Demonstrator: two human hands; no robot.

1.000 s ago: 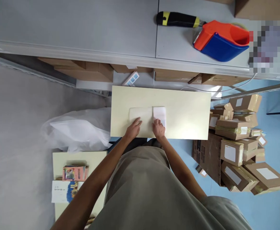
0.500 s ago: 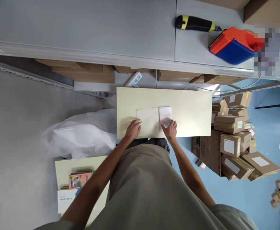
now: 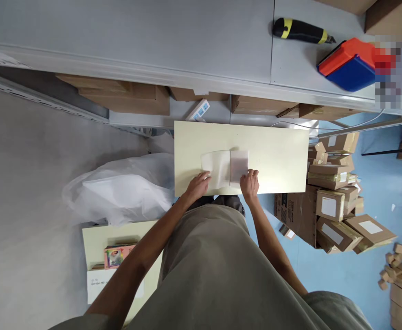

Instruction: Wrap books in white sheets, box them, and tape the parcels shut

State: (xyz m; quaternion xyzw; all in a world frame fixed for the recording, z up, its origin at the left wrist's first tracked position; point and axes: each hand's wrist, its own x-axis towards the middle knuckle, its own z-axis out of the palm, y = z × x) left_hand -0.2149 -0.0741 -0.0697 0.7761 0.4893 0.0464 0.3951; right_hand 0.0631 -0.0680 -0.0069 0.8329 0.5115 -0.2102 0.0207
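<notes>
A translucent white wrapping sheet [image 3: 218, 165] lies on the pale yellow board in front of me. At its right end a flat, pinkish rectangular packet [image 3: 239, 165] shows through a layer of the sheet; what the packet is, I cannot make out. My left hand [image 3: 198, 184] holds the sheet's lower left edge between closed fingers, and the sheet bulges slightly there. With bent fingers pressed together, my right hand [image 3: 249, 183] grips the sheet at the packet's lower right corner.
The pale yellow board [image 3: 279, 160] sits below a grey shelf [image 3: 153, 41]. On the shelf lie a black-and-yellow utility knife [image 3: 300, 31] and a red-and-blue tape dispenser [image 3: 350, 64]. Cardboard boxes [image 3: 328, 206] are piled at right, clear plastic [image 3: 128, 188] at left.
My right hand has shifted from across the packet's lower end to its lower right corner. The sheet's left part now bulges near my left hand. The whole view has shifted slightly.
</notes>
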